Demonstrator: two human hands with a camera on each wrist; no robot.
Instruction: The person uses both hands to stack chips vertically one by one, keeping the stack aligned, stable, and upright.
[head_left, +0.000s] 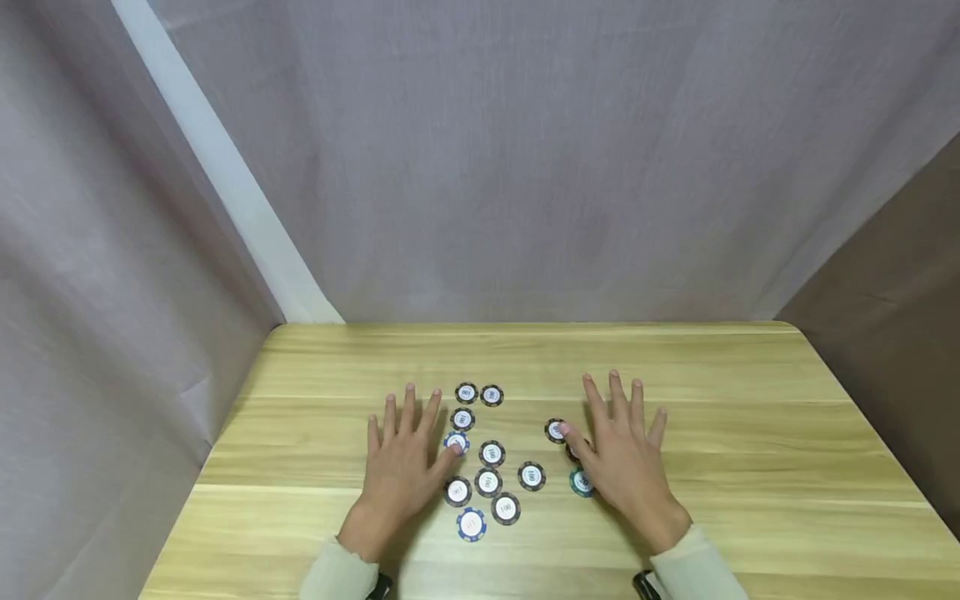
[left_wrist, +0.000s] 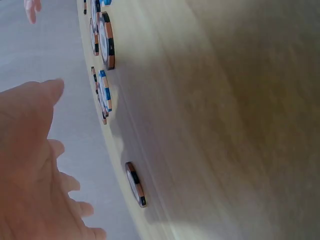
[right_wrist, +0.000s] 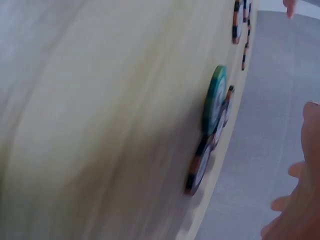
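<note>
Spread flat above the table, my left hand (head_left: 405, 462) has straight fingers, and its thumb overlaps a blue-edged poker chip (head_left: 454, 440) in the head view. The left wrist view shows that hand (left_wrist: 30, 165) raised off the wood, with a black-and-orange chip (left_wrist: 135, 185) below it. My right hand (head_left: 626, 458) is also spread and holds nothing. Its thumb partly covers a dark chip (head_left: 553, 430), while a green-edged chip (head_left: 581, 483) lies partly under its side. In the right wrist view a gap separates this hand (right_wrist: 302, 185) from the green chip (right_wrist: 215, 100).
Several dark chips marked 100 lie scattered between the hands, among them one dark chip (head_left: 532, 476) near the middle. Another blue-edged chip (head_left: 471, 524) is closest to me. The wooden table (head_left: 772, 467) ends at a grey curtain (head_left: 525, 167) behind.
</note>
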